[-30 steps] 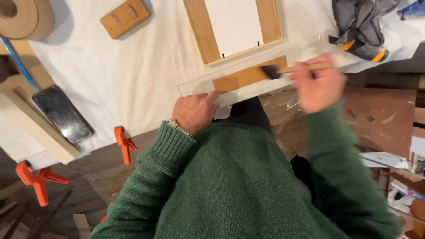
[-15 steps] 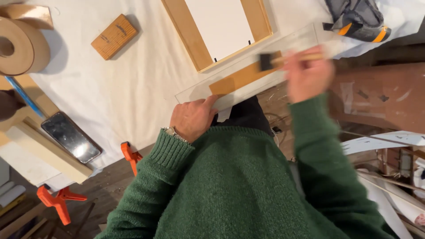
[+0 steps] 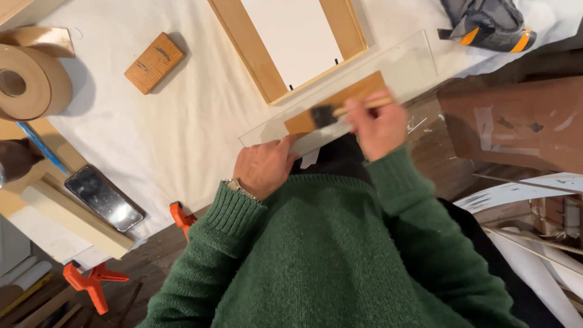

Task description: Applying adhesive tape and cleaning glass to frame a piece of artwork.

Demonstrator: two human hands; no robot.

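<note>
Work surface: table covered with a white cloth [image 3: 182,121]. Landmark: wooden frame [image 3: 291,45] with white panel, lying flat at the top centre. Directly below the frame, along the table's near edge: long clear strip [image 3: 395,64] with a wood piece under it. Left of the frame: small wooden block [image 3: 155,62]. Far left of the frame: brown tape roll [image 3: 27,82]. Below-left of the frame: phone [image 3: 103,198], screen up, beside a pale wooden bar [image 3: 76,215]. Right of the frame: grey cloth bundle [image 3: 486,21].

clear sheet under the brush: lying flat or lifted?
Flat. The clear sheet lies on the white cloth; left hand presses its near edge.
</note>
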